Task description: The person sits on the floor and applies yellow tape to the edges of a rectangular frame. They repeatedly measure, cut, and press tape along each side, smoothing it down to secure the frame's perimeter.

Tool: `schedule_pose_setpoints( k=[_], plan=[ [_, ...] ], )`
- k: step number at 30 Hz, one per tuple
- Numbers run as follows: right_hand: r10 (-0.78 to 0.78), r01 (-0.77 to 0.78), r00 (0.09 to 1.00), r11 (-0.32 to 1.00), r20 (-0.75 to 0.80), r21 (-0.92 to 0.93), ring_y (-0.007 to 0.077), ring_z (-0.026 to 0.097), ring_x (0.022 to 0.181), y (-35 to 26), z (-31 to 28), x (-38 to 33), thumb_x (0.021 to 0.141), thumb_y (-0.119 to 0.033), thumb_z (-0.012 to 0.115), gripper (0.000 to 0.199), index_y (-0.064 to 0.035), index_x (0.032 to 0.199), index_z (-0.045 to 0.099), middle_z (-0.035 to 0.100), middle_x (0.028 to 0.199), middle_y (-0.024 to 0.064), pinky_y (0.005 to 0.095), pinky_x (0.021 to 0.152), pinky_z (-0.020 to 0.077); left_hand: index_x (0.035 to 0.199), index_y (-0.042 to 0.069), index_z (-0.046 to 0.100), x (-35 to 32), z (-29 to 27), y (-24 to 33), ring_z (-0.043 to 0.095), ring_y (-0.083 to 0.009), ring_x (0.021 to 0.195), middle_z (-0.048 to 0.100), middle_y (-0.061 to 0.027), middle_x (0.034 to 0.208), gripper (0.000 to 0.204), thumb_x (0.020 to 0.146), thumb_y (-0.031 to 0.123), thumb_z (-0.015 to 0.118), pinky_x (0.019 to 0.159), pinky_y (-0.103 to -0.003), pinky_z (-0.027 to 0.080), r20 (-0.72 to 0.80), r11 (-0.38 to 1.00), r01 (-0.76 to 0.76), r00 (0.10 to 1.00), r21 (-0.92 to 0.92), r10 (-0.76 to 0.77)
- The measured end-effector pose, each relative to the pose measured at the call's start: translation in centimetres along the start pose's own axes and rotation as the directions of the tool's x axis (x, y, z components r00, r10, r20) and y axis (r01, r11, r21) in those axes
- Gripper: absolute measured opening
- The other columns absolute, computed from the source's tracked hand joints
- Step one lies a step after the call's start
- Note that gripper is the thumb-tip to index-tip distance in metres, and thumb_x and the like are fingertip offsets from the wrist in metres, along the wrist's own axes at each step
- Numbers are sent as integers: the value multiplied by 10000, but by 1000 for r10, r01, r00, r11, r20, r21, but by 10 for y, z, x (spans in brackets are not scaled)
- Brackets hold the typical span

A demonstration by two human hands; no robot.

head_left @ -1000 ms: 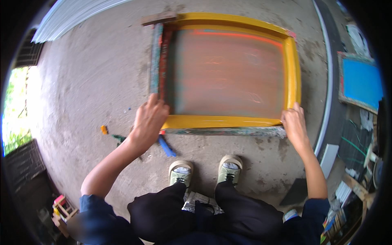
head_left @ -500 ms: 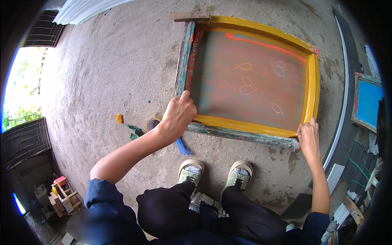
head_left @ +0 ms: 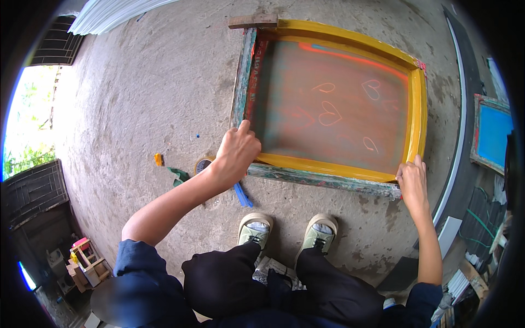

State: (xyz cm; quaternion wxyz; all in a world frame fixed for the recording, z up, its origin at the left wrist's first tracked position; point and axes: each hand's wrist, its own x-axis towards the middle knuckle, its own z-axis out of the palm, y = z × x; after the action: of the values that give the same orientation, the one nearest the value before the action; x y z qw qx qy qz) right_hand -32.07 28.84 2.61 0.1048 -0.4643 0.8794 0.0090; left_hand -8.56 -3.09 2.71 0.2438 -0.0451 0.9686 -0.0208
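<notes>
A screen-printing frame (head_left: 418,109) is held low over the concrete floor; I cannot tell whether it touches the ground. Its wooden bars are paint-stained, and yellow tape lines the far, right and near sides. Faint leaf and heart outlines show on the brownish mesh (head_left: 295,131). My left hand (head_left: 239,148) is closed around the near left corner, thumb side up along the left bar. At the near right corner, my right hand (head_left: 413,177) is closed on the frame too. The fingertips under the bars are hidden.
A wood strip (head_left: 253,21) juts from the frame's far left corner. On the floor left of it lie a round tin (head_left: 203,164), a green scrap (head_left: 178,176), a blue strip (head_left: 243,195) and an orange piece (head_left: 158,159). A blue-meshed frame (head_left: 493,135) leans at right.
The frame's left side has shifted slightly to the left, and my left hand has moved with it. My right hand keeps its hold in nearly the same place.
</notes>
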Motion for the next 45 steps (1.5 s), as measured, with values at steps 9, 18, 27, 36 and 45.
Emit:
schedule_pose_setpoints(
  k=[9,18,27,36,45],
  plan=[
    [11,-11,1000,1000,21,9,296,527,859,0,-1,0,667,75,623,30,47,655,619,617,695,173,390,795,418,796,30,648,1,2,0,513,-222,998,619,-63,886,190,612,-11,677,798,-305,499,-22,999,27,999,-36,-28],
    [-7,16,999,985,50,-173,244,534,862,-1,3,1,685,-6,660,41,-7,650,639,631,677,132,393,787,346,796,72,674,7,7,7,532,-200,977,635,-39,853,168,630,50,695,781,-292,485,7,993,88,996,85,-89],
    [-56,104,988,929,143,-356,241,531,889,10,8,8,615,-63,749,295,-18,843,568,626,649,114,417,800,328,845,116,708,17,-5,25,538,-181,933,642,6,819,142,703,121,704,713,-268,435,219,939,125,955,320,-202],
    [-13,41,994,962,105,-271,280,533,919,16,14,6,652,18,690,238,8,835,538,636,822,154,406,791,427,1008,49,413,13,-5,26,596,-217,876,620,-41,676,466,662,65,724,634,-272,500,68,925,204,969,321,-237],
    [180,-60,933,931,-310,360,324,411,1208,44,16,-21,891,-103,529,410,-36,1285,438,422,1281,163,414,1041,327,1323,111,438,52,-12,-10,415,-188,1243,414,-9,1386,551,800,121,613,1042,-325,360,-340,757,-619,680,208,650]
  ],
)
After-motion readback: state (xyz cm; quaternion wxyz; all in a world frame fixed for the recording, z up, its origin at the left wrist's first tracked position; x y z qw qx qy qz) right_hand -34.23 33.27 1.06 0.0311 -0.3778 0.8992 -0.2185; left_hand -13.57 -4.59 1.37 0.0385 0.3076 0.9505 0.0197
